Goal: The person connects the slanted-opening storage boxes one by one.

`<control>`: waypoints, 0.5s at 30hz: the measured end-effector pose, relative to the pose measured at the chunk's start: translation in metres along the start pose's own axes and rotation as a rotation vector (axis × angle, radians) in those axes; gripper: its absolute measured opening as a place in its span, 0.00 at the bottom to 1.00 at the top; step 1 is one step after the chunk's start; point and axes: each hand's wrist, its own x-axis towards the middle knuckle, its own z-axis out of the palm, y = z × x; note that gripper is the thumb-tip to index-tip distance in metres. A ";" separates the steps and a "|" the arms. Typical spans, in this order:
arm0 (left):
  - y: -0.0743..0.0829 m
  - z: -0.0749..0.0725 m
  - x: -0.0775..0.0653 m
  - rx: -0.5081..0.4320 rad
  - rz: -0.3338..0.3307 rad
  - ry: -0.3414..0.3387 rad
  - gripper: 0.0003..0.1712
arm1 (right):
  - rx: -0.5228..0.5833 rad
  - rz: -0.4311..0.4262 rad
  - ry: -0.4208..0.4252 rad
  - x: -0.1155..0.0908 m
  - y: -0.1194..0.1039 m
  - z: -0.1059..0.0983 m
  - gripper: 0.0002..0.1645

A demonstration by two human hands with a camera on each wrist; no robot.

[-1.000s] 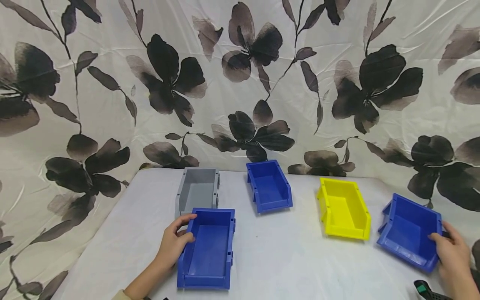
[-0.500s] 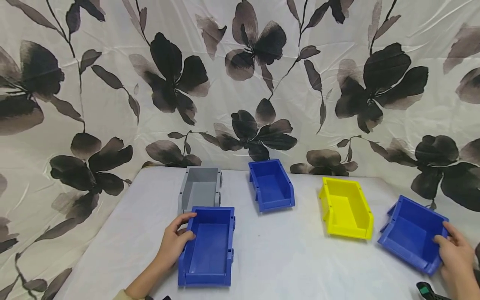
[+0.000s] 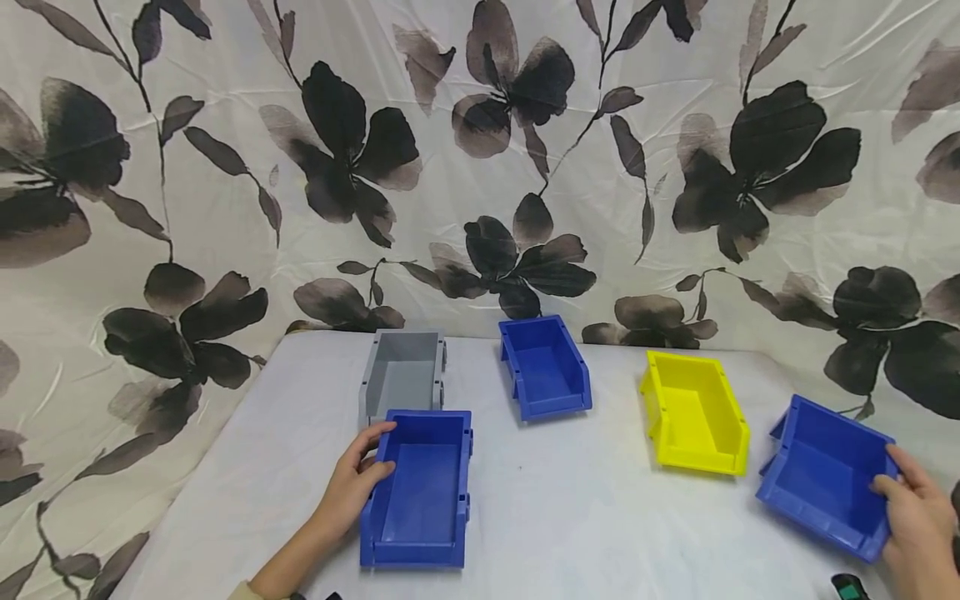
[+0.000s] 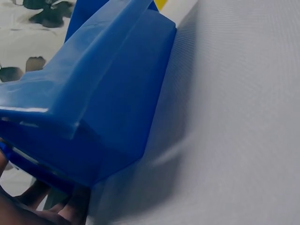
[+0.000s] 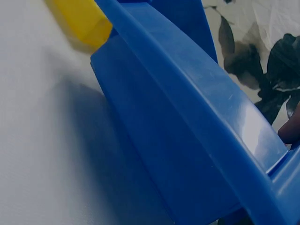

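Observation:
My left hand (image 3: 351, 482) grips the left wall of a blue plastic storage bin (image 3: 418, 492), thumb over the rim and fingers along the outside. That bin overlaps the front of a grey bin (image 3: 405, 377) in the head view. At the far right my right hand (image 3: 917, 508) pinches the right wall of another blue bin (image 3: 828, 479), which sits turned at an angle. In the right wrist view that blue bin (image 5: 173, 126) casts a shadow on the white cloth. The left wrist view shows the front and underside of the left blue bin (image 4: 108, 93); both bins look empty inside.
A third blue bin (image 3: 545, 368) stands at the back middle of the white-covered table (image 3: 570, 508). Between it and the right hand's bin is a yellow bin (image 3: 696, 414). A flower-patterned cloth (image 3: 480, 167) hangs behind the table. A small dark device (image 3: 849, 587) shows at the bottom right edge.
The right hand's blue bin has shifted slightly right and toward the front, away from the yellow bin. The left hand keeps its grip with little movement; the head view has shifted slightly.

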 end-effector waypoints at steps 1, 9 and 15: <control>0.000 0.000 0.000 -0.003 -0.003 0.004 0.29 | 0.018 0.007 -0.016 -0.003 -0.001 0.000 0.45; 0.000 0.001 -0.001 0.008 -0.006 0.015 0.30 | 0.147 -0.047 -0.098 -0.035 -0.016 0.009 0.46; 0.000 0.002 0.000 0.004 -0.006 0.013 0.30 | 0.215 -0.152 -0.193 -0.064 -0.029 0.021 0.45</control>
